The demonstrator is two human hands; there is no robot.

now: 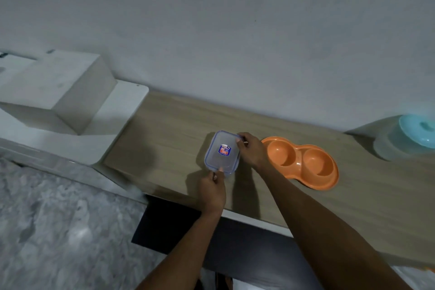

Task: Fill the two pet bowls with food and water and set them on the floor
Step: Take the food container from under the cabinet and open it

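**A:** Obs. The orange double bowl (303, 162) sits on the wooden worktop (169, 129), and both wells look empty. Just to its left is a clear lidded container (221, 150) with blue clips. The floor (58, 219) lies below the worktop's front edge.

**B:** Hands?

**A:** The left hand (213, 189) pinches the clip on the container's near edge, thumb and fingertips curled on it. The right hand (250, 152) has its fingers curled over the far right corner. The lid is on, and the contents cannot be read through it.

**B:** Judged step: unlatching to reach the food. Risks?

**A:**
1. The container stands nearer the front edge than the wall. A clip that releases with a snap could jerk it toward the person and off onto the floor.
2. If the lid comes free suddenly, whatever is inside could scatter across the worktop.
3. The right forearm runs just beside the bowl's left rim in this view. A sideways sweep could shove the bowl, which looks like light plastic.

**B:** Water source?

**A:** Uncertain. A teal-lidded tub (409, 136) stands well apart at the far right, and I cannot tell what it holds. One further judgement: the two wells are joined and shallow. If the bowl is lowered to the floor at a tilt, water would likely slop into the food.
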